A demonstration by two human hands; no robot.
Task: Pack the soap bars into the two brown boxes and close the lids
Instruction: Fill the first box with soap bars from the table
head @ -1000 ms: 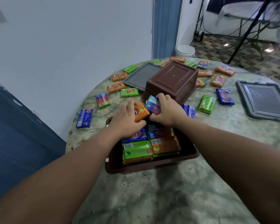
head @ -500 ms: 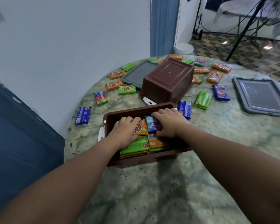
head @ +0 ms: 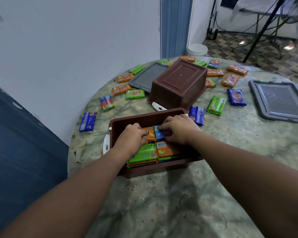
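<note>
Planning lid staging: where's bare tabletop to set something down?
Free: near table edge below the open box; strip between green bar and right lid. Crowded: far side around the upturned box, ringed with bars.

left hand [head: 130, 139] and right hand [head: 178, 130] lowered, orange bar [head: 149, 133] and blue bar [head: 162, 133] now down inside open box [head: 144, 120]

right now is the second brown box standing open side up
No, the second brown box lies upside down on the table, its flat bottom facing up, behind the open box being filled.
</note>
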